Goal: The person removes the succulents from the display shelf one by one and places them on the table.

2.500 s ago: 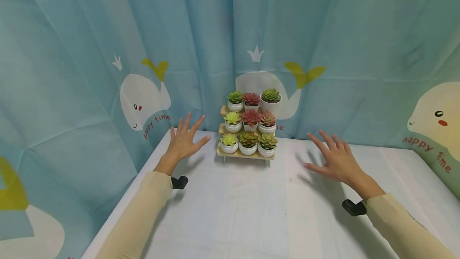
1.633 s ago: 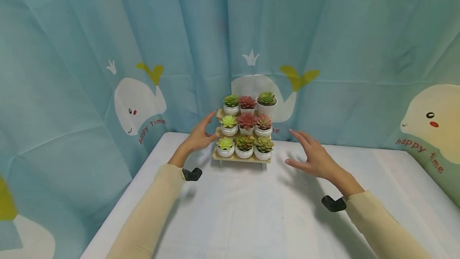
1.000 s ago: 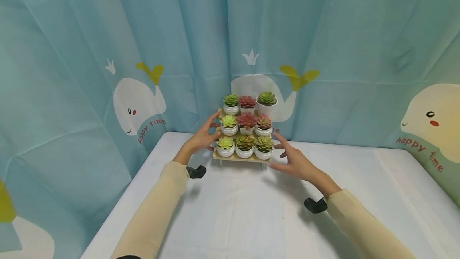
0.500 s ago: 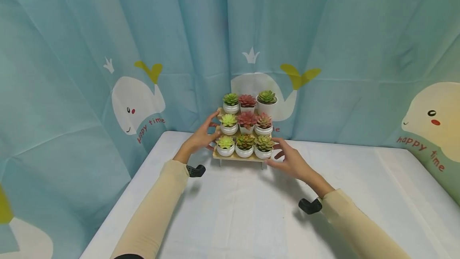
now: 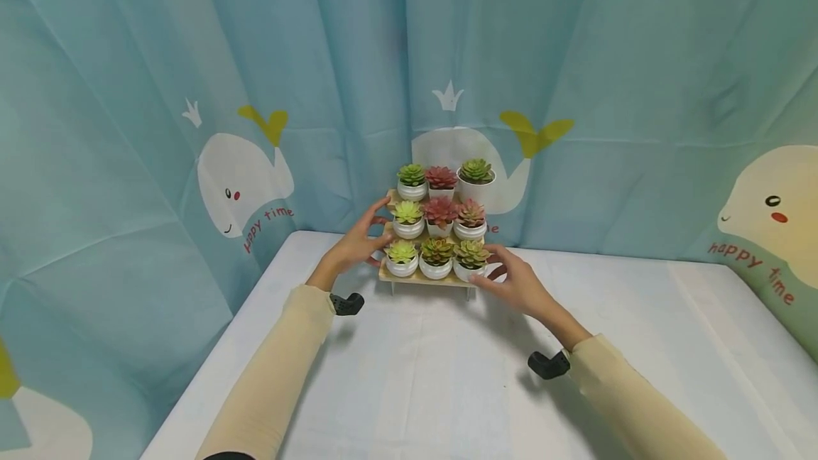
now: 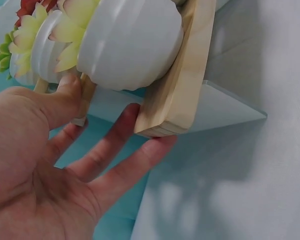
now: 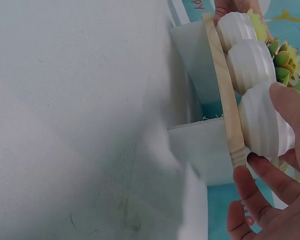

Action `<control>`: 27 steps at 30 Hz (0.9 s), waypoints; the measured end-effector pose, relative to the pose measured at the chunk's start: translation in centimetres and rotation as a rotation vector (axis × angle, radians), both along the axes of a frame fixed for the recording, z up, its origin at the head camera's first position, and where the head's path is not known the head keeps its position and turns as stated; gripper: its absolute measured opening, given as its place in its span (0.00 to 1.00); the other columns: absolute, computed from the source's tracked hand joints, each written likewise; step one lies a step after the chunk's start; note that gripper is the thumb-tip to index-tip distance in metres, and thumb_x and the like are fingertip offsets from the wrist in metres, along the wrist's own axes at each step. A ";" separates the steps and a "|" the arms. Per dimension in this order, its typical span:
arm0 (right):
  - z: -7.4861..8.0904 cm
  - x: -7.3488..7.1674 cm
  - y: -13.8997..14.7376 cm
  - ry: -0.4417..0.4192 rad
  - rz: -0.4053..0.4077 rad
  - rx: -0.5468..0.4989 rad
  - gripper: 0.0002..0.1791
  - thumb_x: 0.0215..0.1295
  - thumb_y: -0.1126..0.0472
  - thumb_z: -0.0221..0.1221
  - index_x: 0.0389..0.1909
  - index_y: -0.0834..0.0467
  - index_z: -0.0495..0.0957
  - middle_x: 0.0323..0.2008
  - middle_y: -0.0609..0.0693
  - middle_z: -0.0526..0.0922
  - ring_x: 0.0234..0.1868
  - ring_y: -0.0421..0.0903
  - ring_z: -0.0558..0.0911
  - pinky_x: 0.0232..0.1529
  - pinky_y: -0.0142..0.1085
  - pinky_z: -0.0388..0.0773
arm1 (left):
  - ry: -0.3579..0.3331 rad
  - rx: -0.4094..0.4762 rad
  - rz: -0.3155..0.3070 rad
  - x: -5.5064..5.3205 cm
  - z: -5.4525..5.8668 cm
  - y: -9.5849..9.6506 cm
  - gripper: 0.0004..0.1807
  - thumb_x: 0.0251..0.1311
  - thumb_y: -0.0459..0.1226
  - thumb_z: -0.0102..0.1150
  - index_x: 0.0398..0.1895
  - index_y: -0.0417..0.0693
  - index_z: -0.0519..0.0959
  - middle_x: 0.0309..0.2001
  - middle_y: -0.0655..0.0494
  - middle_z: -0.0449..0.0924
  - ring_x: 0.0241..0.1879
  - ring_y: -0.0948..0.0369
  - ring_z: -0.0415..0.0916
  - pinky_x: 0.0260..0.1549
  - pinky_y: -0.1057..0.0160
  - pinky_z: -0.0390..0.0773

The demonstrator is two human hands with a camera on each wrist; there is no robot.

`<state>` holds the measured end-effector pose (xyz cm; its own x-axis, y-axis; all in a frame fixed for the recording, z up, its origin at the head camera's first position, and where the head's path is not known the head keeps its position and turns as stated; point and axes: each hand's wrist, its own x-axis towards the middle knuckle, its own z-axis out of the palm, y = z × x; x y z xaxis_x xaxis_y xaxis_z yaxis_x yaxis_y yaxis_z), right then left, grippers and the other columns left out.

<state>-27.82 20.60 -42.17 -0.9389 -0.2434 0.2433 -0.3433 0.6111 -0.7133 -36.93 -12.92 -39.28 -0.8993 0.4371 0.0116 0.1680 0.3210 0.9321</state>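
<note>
A three-tier wooden plant stand (image 5: pixel 431 280) with white side panels holds several small artificial succulents in white pots. My left hand (image 5: pixel 353 244) grips the stand's left end. In the left wrist view, its thumb (image 6: pixel 69 97) lies at the end of the middle board, and two fingertips touch the bottom board's end. My right hand (image 5: pixel 519 282) is at the front right corner, pinching the front right potted succulent (image 7: pixel 262 120). Its thumb is on the pot's front, other fingers reach behind, and two fingertips are by the board's end.
The stand is near the back edge of a table with a white cloth (image 5: pixel 409 375). Right behind hangs a blue curtain (image 5: pixel 358 55) printed with whales, which also runs along the left side.
Both hands came in from the sides to the stand. The left took hold of its left end; the right thumb moved up onto the front right pot. The stand has stayed in place.
</note>
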 end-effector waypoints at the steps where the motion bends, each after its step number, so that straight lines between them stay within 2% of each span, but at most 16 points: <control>1: 0.0 0.0 0.0 -0.005 -0.003 -0.001 0.36 0.67 0.50 0.70 0.70 0.60 0.70 0.55 0.62 0.81 0.48 0.59 0.84 0.44 0.49 0.83 | 0.008 0.001 0.000 0.0 -0.1 0.0 0.42 0.79 0.34 0.50 0.83 0.76 0.42 0.76 0.40 0.53 0.42 0.49 0.81 0.38 0.34 0.83; 6: 0.2 -0.2 0.1 -0.017 -0.001 -0.001 0.36 0.66 0.50 0.70 0.69 0.61 0.70 0.57 0.62 0.80 0.49 0.60 0.84 0.44 0.49 0.83 | 0.033 0.009 0.004 -0.1 -0.2 0.1 0.42 0.79 0.32 0.50 0.83 0.74 0.43 0.74 0.40 0.54 0.40 0.52 0.80 0.36 0.33 0.83; 11: 0.3 -0.3 0.1 -0.020 0.000 0.009 0.36 0.66 0.49 0.71 0.68 0.61 0.71 0.60 0.62 0.79 0.49 0.58 0.85 0.42 0.46 0.83 | 0.030 0.015 0.006 -0.1 -0.2 0.1 0.42 0.79 0.32 0.49 0.83 0.75 0.43 0.75 0.41 0.54 0.41 0.51 0.80 0.36 0.32 0.82; 20: 0.4 -0.2 0.1 -0.041 -0.004 0.014 0.35 0.66 0.49 0.71 0.68 0.61 0.72 0.59 0.61 0.80 0.49 0.56 0.85 0.42 0.44 0.83 | 0.018 0.016 0.001 -0.2 -0.5 -0.1 0.43 0.79 0.32 0.50 0.83 0.76 0.43 0.75 0.42 0.53 0.44 0.49 0.81 0.36 0.34 0.83; 27: 0.9 -0.5 0.2 -0.055 0.006 0.008 0.35 0.64 0.50 0.72 0.66 0.63 0.73 0.55 0.62 0.81 0.49 0.57 0.84 0.43 0.46 0.83 | 0.016 0.028 0.003 -0.4 -0.6 0.0 0.43 0.78 0.32 0.52 0.83 0.77 0.44 0.76 0.43 0.54 0.41 0.52 0.80 0.35 0.34 0.83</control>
